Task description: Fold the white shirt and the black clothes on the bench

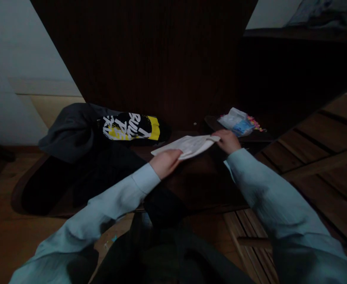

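Note:
Between my hands is a flat, off-white folded piece (192, 146), cloth or paper; I cannot tell which. My left hand (165, 162) grips its near left edge, thumb on top. At the right end, my right hand (227, 141) pinches a corner. The piece hangs slightly tilted above a dark brown surface (203, 177). Just beyond my right hand lies a crumpled white and blue plastic packet (237, 121) with small pink and yellow bits (256, 124) beside it. Left of the piece, a black and yellow printed item (132, 126) with white lettering rests on dark fabric.
A bunched grey garment (69, 132) lies at the left, with black cloth (108, 165) next to it. Behind stands a tall dark wooden panel (149, 51). Slatted wooden furniture (324, 154) borders the right side. Wooden floor (1, 209) shows at the lower left.

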A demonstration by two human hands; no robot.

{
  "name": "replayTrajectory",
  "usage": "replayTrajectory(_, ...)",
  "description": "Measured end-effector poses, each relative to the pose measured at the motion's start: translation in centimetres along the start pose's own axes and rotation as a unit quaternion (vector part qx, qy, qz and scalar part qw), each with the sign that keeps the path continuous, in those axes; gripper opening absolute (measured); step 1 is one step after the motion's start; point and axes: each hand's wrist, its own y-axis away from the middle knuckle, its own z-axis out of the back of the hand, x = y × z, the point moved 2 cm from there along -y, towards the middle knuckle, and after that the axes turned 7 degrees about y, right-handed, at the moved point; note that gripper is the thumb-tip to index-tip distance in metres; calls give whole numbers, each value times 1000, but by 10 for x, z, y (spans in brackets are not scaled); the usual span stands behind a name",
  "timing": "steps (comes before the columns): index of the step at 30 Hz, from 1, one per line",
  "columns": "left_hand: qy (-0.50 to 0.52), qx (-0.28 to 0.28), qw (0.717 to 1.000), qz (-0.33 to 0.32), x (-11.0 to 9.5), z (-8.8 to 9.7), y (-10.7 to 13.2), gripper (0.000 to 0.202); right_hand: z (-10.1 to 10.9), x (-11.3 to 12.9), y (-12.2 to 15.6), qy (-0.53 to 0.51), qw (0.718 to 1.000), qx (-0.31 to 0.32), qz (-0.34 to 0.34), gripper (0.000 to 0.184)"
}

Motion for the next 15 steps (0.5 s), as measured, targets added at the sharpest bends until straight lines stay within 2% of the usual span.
replayTrajectory(2, -18, 137, 990, 35, -16, -44, 4, 24, -28, 0, 32, 4, 997, 71, 38, 23)
replayTrajectory(4, -8, 180, 983, 33, -30, -77, 2, 23, -50, -2, 59, 1, 991, 120, 51, 25)
replayTrajectory(6, 1, 200, 978, 53, -42, -96, -6, 26, -62, -8, 75, 12, 991, 129, 19, 27)
replayTrajectory(8, 61, 211, 975, 41, -52, -106, -13, 35, -66, -17, 80, 45, 992, 112, -47, 31)
replayTrajectory(11, 170, 220, 958, -63, -59, -106, -18, 57, -64, -29, 73, 107, 977, 88, -164, 42)
replayTrajectory(13, 166, 199, 959, -113, -48, -100, -15, 62, -59, -33, 65, 119, 966, 87, -213, 48)
replayTrajectory(15, 114, 164, 974, -105, -24, -91, -10, 59, -52, -32, 60, 97, 965, 81, -230, 50)
